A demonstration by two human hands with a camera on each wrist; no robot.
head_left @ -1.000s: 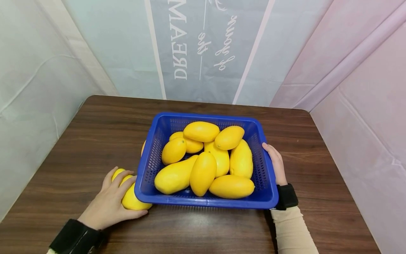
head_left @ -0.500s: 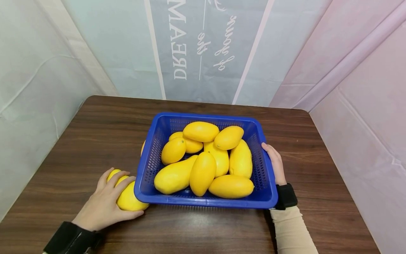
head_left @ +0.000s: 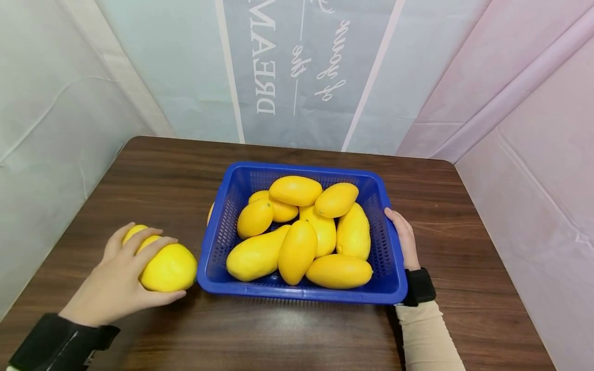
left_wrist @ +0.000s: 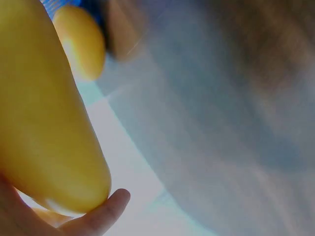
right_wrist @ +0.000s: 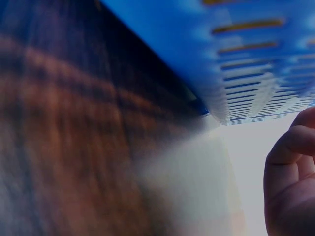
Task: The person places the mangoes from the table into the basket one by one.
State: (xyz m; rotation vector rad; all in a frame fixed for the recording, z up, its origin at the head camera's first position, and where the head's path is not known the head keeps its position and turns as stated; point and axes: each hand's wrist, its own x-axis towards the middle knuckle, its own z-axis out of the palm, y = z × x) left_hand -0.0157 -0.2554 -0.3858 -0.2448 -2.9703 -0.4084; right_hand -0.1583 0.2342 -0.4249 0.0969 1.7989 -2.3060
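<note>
My left hand (head_left: 118, 275) grips a large yellow mango (head_left: 169, 268), fingers spread over its top and thumb along the near side. In the left wrist view the mango (left_wrist: 49, 113) looks long and smooth, with a fingertip at its rounded end. It is just left of a blue plastic basket (head_left: 301, 295). Several yellow mangoes lie in the basket, one of them (head_left: 297, 252) near the front middle. My right hand (head_left: 405, 238) holds the basket's right side, a fingertip at the rim. The right wrist view shows its bent fingers (right_wrist: 290, 157) beside the slotted wall (right_wrist: 246, 83).
Another yellow fruit (head_left: 210, 213) peeks out behind the basket's left wall, mostly hidden. All this is on a dark wood table (head_left: 287, 340) with rounded far corners. A printed curtain (head_left: 306, 77) hangs behind it, and pale sheets hang at both sides.
My left hand has moved left and away from the basket with the mango, which now shows fully beside the basket's left corner. The right hand and basket have stayed in place.
</note>
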